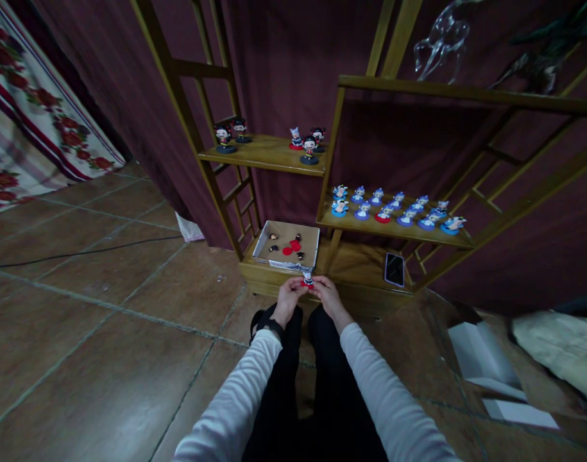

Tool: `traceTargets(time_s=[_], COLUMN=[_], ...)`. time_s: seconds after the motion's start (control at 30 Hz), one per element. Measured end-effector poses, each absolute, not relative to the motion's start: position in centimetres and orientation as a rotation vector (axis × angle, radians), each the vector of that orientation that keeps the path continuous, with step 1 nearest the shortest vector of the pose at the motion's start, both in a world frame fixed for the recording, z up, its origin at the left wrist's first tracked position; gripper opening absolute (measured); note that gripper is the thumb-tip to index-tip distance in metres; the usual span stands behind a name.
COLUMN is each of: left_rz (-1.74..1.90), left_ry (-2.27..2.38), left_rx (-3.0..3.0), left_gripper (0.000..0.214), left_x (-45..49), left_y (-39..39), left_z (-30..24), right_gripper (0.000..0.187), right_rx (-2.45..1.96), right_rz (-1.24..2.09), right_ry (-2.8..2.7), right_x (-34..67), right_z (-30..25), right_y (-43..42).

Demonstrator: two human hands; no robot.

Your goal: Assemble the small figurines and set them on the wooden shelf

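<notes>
Between my two hands is a small figurine [307, 278] with a white head and a red round base. My left hand [289, 296] grips its base from the left, and my right hand [327, 294] grips it from the right. Just beyond them, on the lowest board, stands a shallow open box [287, 262] with several small dark figure pieces and red discs [295, 246] inside. A similar figurine on a red base [296, 138] stands on the upper left shelf beside dark-haired figurines [309, 150].
Several blue and purple figurines [405, 217] stand in rows on the middle right shelf [394, 228]. A phone [394, 269] lies on the lowest board. Above is a clear glass horse [443, 42]. White card pieces [485, 359] lie on the floor at right.
</notes>
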State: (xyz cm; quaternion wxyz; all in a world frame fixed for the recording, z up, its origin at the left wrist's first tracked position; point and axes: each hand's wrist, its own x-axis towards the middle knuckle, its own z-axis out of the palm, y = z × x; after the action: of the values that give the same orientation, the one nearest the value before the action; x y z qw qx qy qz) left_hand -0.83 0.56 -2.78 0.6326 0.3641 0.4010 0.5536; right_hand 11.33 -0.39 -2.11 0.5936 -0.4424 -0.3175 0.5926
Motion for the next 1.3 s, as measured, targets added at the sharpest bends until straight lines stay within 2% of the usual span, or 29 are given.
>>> traceTargets(time_s=[0.53,0.73,0.93,1.07,1.3], left_rz=[1.298,1.313,1.287,1.316,1.061], left_ry=[1.006,1.003,0.924,0.951,0.797], left_rx=[0.85,0.868,0.725,0.622,0.628], left_gripper=[0.033,0.032,0.027,0.031,0.024], left_x=[-0.4,-0.6,-0.7,-0.7,-2.1], left_y=[0.9,1.0,0.5,0.3,0.5], left_z=[-3.1,-3.0,-2.6,-2.0,-1.2], right_gripper=[0.019,0.024,0.025,0.025,0.031], right_rx=[-1.042,-1.04,-1.034,-1.006,-0.935], right_rz=[1.388,1.381,1.367,1.385,1.399], right_ry=[-0.747,-0.757,-0.818,-0.831,-0.842], right_x=[11.2,11.3,11.5,11.5,11.7], right_z=[-1.6,-2.2,-2.3,-2.2,-1.9], right_y=[-0.4,-0.2,-0.2,-0.3,-0.5])
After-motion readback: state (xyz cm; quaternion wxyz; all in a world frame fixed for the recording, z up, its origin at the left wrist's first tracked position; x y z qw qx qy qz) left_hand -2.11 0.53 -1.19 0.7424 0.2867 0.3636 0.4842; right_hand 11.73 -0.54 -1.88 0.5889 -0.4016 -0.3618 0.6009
